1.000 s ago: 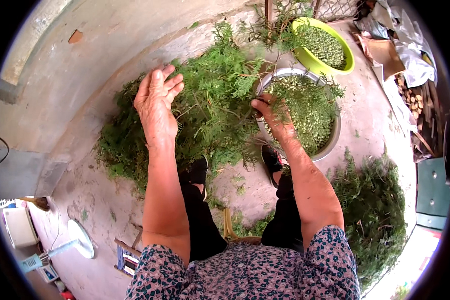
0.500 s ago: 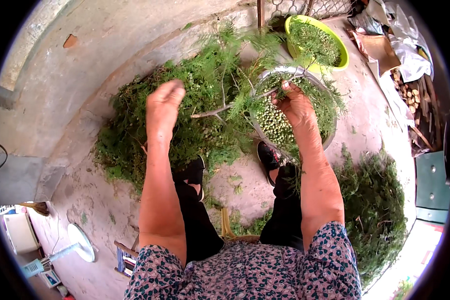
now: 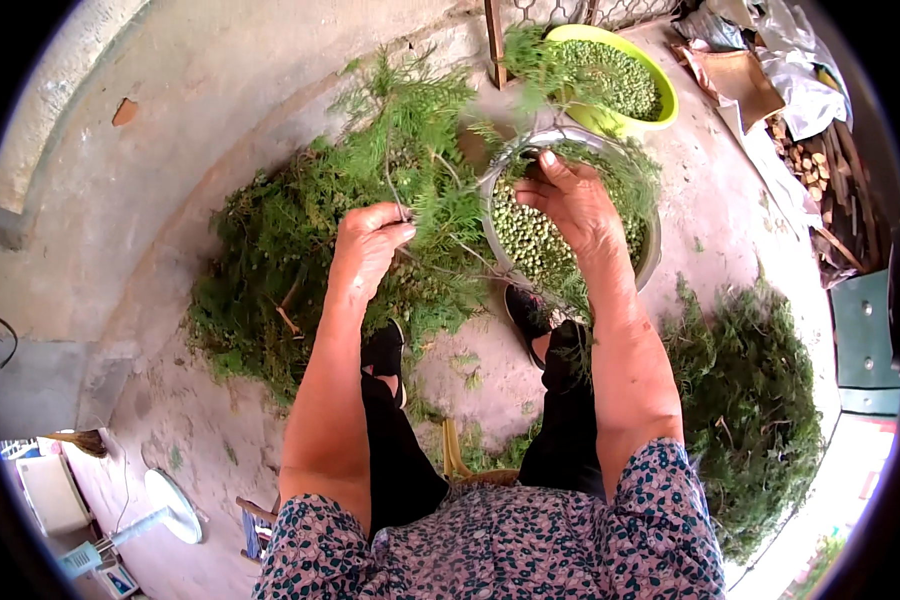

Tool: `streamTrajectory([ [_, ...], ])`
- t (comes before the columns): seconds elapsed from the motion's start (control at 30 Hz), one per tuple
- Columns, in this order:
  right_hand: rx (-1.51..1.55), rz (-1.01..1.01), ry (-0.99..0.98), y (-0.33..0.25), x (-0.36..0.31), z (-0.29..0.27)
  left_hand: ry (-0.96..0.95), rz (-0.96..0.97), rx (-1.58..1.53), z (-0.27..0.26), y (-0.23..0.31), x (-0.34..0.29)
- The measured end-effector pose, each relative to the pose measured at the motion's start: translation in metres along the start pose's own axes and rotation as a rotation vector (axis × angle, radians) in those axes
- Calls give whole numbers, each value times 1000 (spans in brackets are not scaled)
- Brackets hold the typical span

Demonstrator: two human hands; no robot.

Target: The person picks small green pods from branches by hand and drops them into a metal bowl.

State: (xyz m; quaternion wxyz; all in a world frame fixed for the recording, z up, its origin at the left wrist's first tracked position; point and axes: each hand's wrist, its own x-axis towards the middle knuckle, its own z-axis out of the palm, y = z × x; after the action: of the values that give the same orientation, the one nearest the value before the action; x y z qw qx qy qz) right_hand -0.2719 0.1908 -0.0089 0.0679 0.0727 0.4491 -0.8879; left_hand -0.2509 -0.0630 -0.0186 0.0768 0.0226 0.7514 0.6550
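My left hand [image 3: 365,252] pinches the stem of a leafy evergreen branch [image 3: 395,120] between thumb and fingers. The branch's feathery green sprays spread away from me over a heap of cut greenery [image 3: 270,250]. My right hand [image 3: 580,210] hangs over a round metal basin [image 3: 654,262] holding many small green berries [image 3: 530,232] and some sprigs. Its fingers are curled in toward the thumb, and whatever lies between them is hidden. Part of the basin's contents is covered by this hand and by foliage.
A yellow-green tub [image 3: 667,80] of berries stands beyond the basin. At the right lies another pile of greenery [image 3: 740,430]. Stacked firewood [image 3: 820,180] and plastic sheeting [image 3: 810,100] sit farther right. A pale fan [image 3: 175,505] is at lower left. My shoes [image 3: 383,355] flank loose sprigs.
My left hand has moved right and taken hold of the branch stem. The branch has shifted left; my right hand, which held it before, now has curled fingers above the basin.
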Motion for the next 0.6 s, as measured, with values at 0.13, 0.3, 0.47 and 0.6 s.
streamTrajectory([
  [0.13,-417,-281,344,-23,-16,0,175,-17,-126,4,-5,1],
  [0.3,-323,-786,443,-42,-24,-8,387,79,-317,10,-7,4],
  [0.47,-507,-882,388,-40,-54,31,499,57,-428,20,-11,10],
  [0.6,-1045,-319,5,11,-63,52,486,24,-557,29,-7,9],
])
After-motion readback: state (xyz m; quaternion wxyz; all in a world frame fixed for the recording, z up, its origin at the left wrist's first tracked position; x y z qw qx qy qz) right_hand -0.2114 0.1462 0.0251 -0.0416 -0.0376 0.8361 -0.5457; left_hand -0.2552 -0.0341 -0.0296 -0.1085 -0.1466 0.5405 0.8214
